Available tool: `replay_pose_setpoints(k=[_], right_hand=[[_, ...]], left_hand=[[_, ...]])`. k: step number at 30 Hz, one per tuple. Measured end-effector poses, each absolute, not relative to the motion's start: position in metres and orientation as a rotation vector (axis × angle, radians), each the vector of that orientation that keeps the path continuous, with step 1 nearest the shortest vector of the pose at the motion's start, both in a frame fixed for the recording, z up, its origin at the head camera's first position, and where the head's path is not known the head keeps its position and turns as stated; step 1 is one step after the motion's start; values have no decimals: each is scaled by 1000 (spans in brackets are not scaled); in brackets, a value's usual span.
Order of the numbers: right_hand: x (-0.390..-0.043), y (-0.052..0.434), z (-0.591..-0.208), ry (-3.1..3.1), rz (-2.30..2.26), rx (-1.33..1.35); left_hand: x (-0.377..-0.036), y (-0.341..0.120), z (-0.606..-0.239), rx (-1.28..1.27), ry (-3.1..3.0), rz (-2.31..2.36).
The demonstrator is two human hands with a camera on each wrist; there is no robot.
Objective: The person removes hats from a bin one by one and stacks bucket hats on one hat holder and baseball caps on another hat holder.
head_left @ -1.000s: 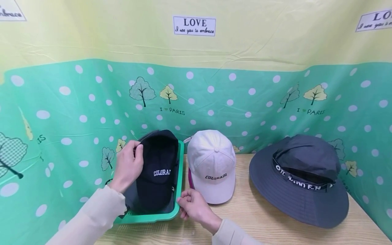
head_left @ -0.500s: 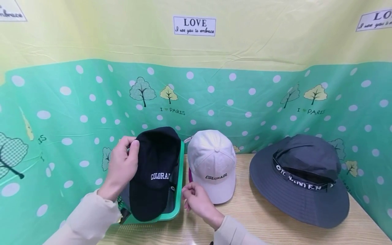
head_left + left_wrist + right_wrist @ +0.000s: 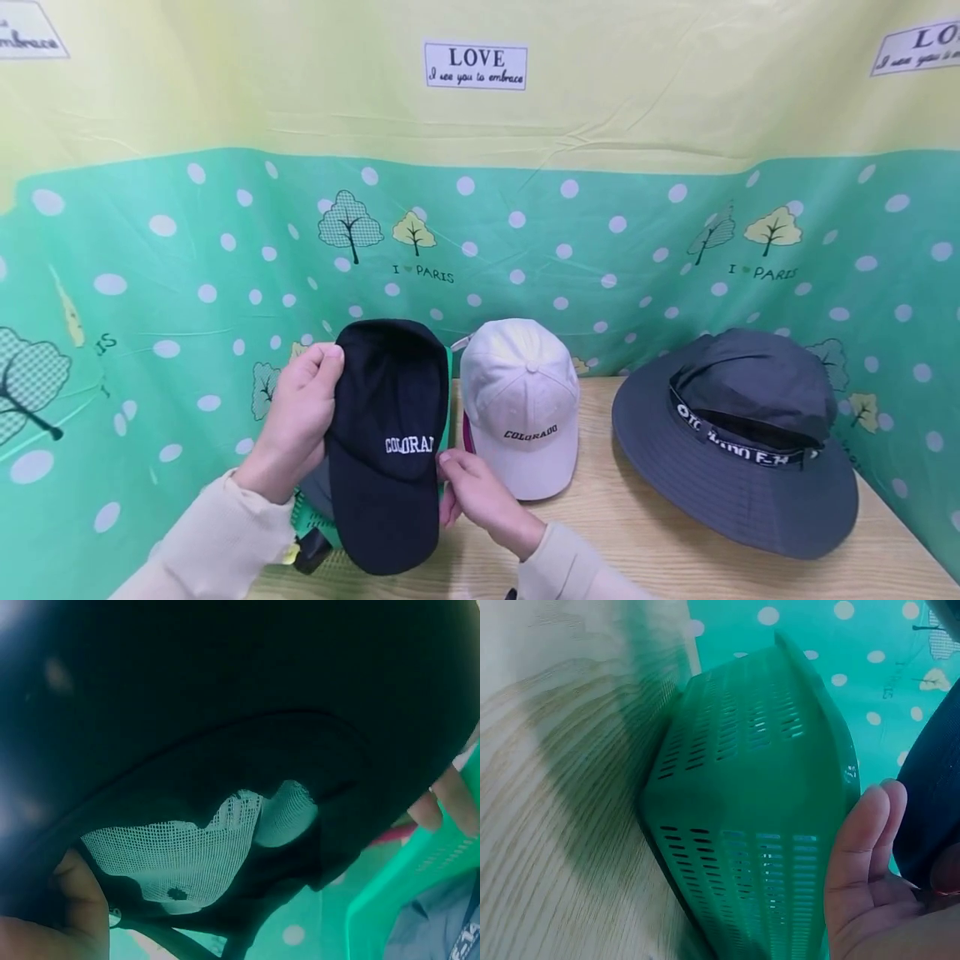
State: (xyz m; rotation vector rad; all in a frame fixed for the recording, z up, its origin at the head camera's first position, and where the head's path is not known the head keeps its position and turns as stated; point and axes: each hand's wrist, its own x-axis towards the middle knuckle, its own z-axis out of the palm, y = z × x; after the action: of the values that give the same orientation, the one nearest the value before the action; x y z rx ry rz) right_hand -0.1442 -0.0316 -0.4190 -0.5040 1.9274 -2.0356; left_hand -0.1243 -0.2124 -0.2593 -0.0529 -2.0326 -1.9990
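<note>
A black cap (image 3: 386,450) lettered COLORADO is held up over a green basket (image 3: 306,523), which it mostly hides. My left hand (image 3: 318,375) grips the cap's left rear side, thumb on top. My right hand (image 3: 447,468) pinches the cap's right edge near the brim. The left wrist view looks up into the black cap (image 3: 240,697), showing its white mesh lining (image 3: 180,855), with the basket (image 3: 405,892) at lower right. In the right wrist view my fingers (image 3: 864,847) lie against the perforated basket wall (image 3: 757,825), with the black cap (image 3: 939,780) at the right.
A white COLORADO cap (image 3: 521,408) sits on the wooden table (image 3: 637,542) just right of the basket. A wide grey bucket hat (image 3: 738,446) lies further right. A green dotted cloth backdrop (image 3: 562,242) stands close behind everything.
The black cap has been lifted from the basket and shifted right and nearer me. My right hand has left the basket's rim and taken the cap's right edge.
</note>
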Motion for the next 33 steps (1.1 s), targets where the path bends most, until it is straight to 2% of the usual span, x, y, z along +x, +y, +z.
replay_pose_setpoints(k=[6, 15, 24, 27, 33], right_hand=[[-145, -28, -420, 1679, -2150, -371], [-140, -17, -413, 1259, -2468, -218], [-141, -4, -390, 1306, -2583, -249], [-142, -1, -383, 1354, -2595, -290], [-147, 3, -371, 1454, -2638, -310]], left_hand=[[-124, -210, -260, -33, -2069, -1938], [-132, -231, -277, 229, -2141, -1869], [-132, -244, -309, 360, -2097, -2131], [-128, -244, -317, 306, -1975, -2248], [-111, -237, -330, 35, -2027, -2322]])
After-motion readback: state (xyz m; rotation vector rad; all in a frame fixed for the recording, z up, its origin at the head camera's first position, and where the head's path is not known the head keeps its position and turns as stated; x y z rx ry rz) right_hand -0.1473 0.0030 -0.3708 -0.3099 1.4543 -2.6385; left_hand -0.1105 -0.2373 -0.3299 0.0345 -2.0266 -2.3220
